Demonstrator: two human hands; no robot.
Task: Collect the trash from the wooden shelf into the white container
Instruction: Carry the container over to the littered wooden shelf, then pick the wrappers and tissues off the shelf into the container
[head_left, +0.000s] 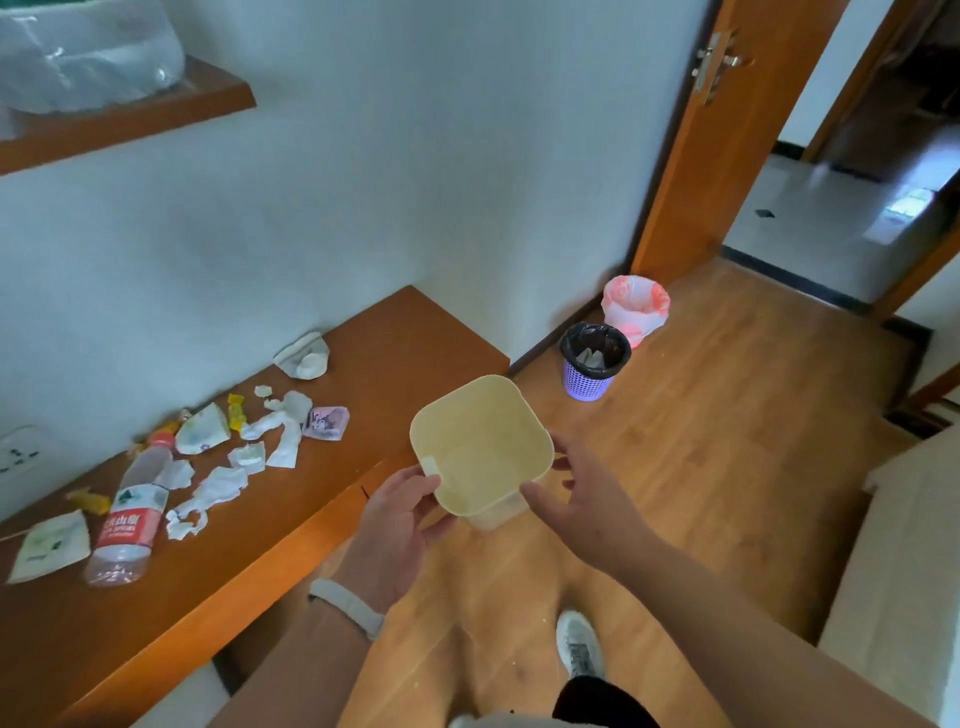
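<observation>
— What lies at the far left?

— A wooden shelf (322, 530) along the wall, strewn with trash: a folded packet (52, 545) at the left end, then a bottle (132, 512) on its side with a red label and cap, crumpled tissue (213, 491) just beside it, a yellow wrapper (235, 411), and a pink wrapper (326, 422). One more wad (304, 356) sits apart, against the wall.

— And the container?

— The container (480, 447) is held in the air just past the shelf's front edge, above the floor (701, 441), mouth up. It looks empty, though blur makes that hard to swear to.

— Who holds it?

— The left hand (395, 525), wearing a wristband (347, 605), has its fingers pinching the near-left rim. The right hand (587, 493) is at the near-right corner, fingers spread; I cannot tell whether they touch it.

— Further right?

— A purple bin (592, 364) with a black liner, and a pink-and-white bin (635, 306) behind it, near the door (701, 156).
</observation>
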